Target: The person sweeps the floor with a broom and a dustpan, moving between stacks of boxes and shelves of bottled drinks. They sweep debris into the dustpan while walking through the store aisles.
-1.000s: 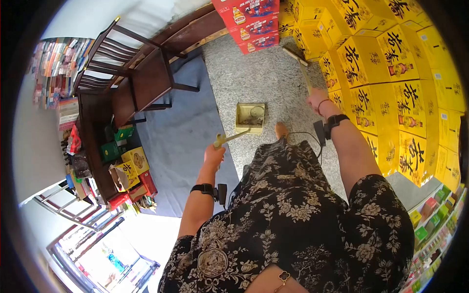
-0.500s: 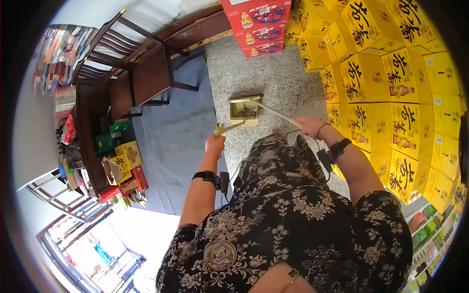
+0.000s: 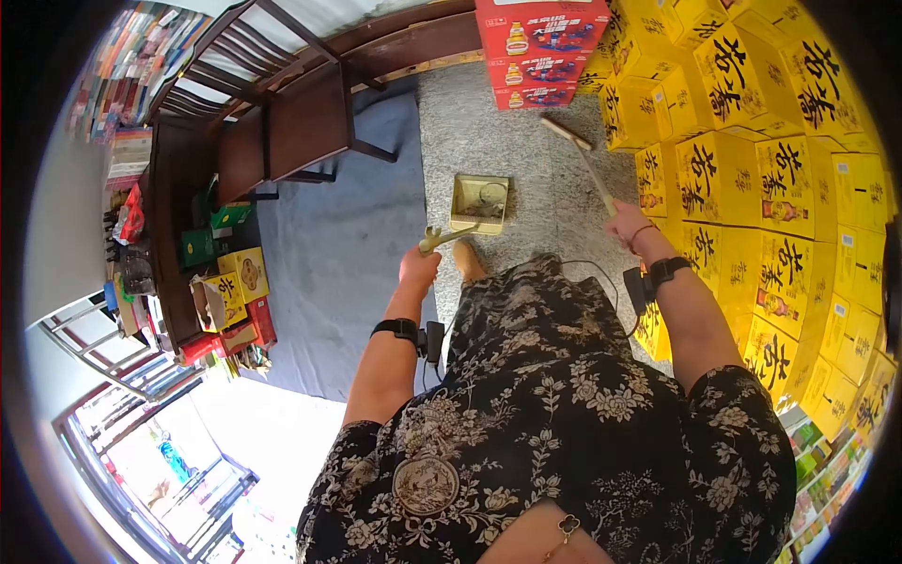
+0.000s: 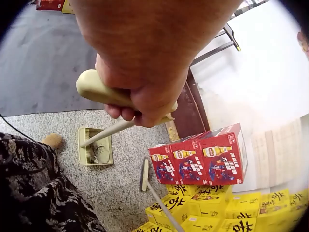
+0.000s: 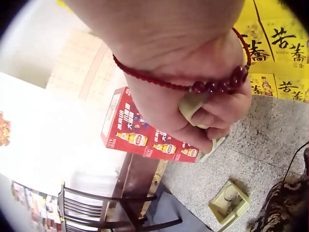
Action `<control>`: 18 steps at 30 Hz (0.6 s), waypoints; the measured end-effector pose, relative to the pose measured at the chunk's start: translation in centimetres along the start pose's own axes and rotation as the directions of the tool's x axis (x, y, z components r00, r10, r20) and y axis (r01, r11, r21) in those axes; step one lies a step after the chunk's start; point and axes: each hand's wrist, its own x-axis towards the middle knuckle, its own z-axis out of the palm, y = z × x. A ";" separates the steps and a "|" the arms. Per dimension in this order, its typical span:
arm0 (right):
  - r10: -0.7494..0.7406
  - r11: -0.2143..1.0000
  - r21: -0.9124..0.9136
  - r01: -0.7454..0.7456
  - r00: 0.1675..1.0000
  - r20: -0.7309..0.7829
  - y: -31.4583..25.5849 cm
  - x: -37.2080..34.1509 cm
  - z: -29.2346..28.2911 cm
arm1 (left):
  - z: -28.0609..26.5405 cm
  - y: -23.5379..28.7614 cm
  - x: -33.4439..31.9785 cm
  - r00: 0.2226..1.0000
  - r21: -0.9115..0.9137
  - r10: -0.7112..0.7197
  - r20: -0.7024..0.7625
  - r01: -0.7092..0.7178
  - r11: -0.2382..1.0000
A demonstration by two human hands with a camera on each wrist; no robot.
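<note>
We see that the broom (image 3: pixel 566 133) has just gone away from the dustpan (image 3: pixel 493 228). Now its head is out by the red boxes (image 3: pixel 548 68) and the yellow boxes (image 3: pixel 719 179). For the sweeping, we think this means the pan is waiting while the broom is out where more dirt may be. We can't tell if the broom presses on the floor (image 3: pixel 460 122).

The right grip (image 3: pixel 628 223) is curled around the broom's handle. The left grip (image 3: pixel 418 267) holds the end of the pan's handle. The pan sits on the floor beside the blue mat (image 3: pixel 348 235), with something round and some dark bits in it.

Half a second ago, we saw the broom slant right across to the pan; now floor lies between them. A tan shoe (image 3: pixel 467 260) now shows near the pan's front, more to the left than the one we saw then.
</note>
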 end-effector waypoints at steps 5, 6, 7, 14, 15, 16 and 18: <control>0.033 0.998 0.061 -0.033 0.999 0.002 -3.3 -0.6 3.7 | -3.2 -0.4 1.7 1.000 0.034 -0.004 0.000 0.004 0.999; 0.034 0.997 0.065 -0.034 0.999 0.000 -4.1 -0.7 4.5 | -4.1 0.1 2.1 1.000 0.049 0.003 0.010 -0.004 0.999; 0.006 1.000 0.010 -0.006 1.000 0.014 -4.5 -0.6 5.3 | -4.8 0.2 2.3 1.000 0.046 0.004 0.011 -0.005 0.999; -0.033 0.994 -0.094 0.049 0.986 0.164 -12.3 -2.4 9.4 | -10.1 0.2 5.9 0.999 0.166 0.016 0.039 -0.022 0.986; -0.032 0.994 -0.096 0.048 0.986 0.161 -13.5 -2.8 10.0 | -10.6 -0.1 6.6 0.998 0.176 0.044 0.049 -0.052 0.983; -0.019 0.998 -0.053 0.029 0.983 0.181 -14.9 -3.2 10.7 | -11.2 -0.2 7.3 0.998 0.173 0.048 0.051 -0.056 0.983; -0.008 1.000 -0.012 0.010 0.980 0.200 -16.2 -2.8 11.7 | -12.0 -0.4 8.2 0.998 0.078 0.046 0.040 -0.049 0.996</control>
